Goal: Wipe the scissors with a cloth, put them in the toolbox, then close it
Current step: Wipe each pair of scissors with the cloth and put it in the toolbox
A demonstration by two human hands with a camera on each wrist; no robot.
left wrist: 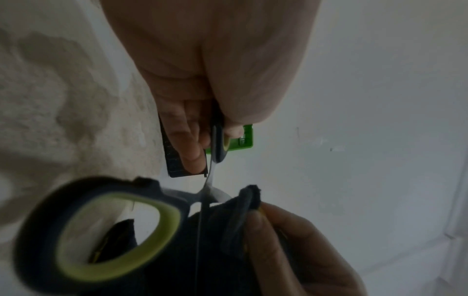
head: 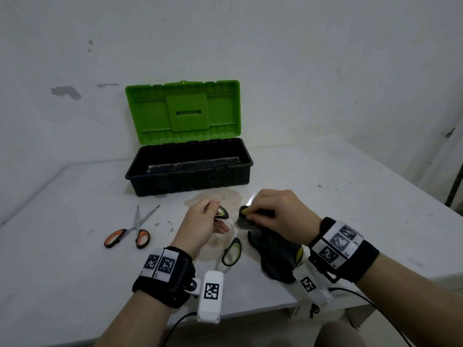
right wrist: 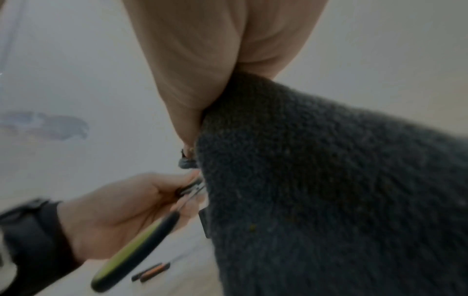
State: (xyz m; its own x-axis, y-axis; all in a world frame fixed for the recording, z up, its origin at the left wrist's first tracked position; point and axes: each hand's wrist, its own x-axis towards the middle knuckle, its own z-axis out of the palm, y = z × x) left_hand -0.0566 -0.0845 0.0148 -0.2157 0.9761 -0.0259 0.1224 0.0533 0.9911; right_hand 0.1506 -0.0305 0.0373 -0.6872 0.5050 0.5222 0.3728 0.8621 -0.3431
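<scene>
The green-and-black scissors (head: pixel 231 251) are held open above the table in front of the toolbox. My left hand (head: pixel 218 216) pinches one handle loop; the other loop (left wrist: pixel 172 226) hangs free below it. My right hand (head: pixel 253 212) grips a dark grey cloth (head: pixel 275 256) wrapped round one blade, whose bright tip (head: pixel 251 198) pokes out past the fingers. In the right wrist view the cloth (right wrist: pixel 329 180) fills the right side, with the left hand (right wrist: pixel 121 210) and a scissor handle (right wrist: pixel 131 256) beside it. The toolbox (head: pixel 188 181) stands open, green lid (head: pixel 183 111) upright.
A second pair of scissors with orange handles (head: pixel 130 231) lies on the white table (head: pixel 75 284) to the left of my hands. A brownish stain (head: pixel 225 196) marks the table before the toolbox. The wall stands right behind the toolbox.
</scene>
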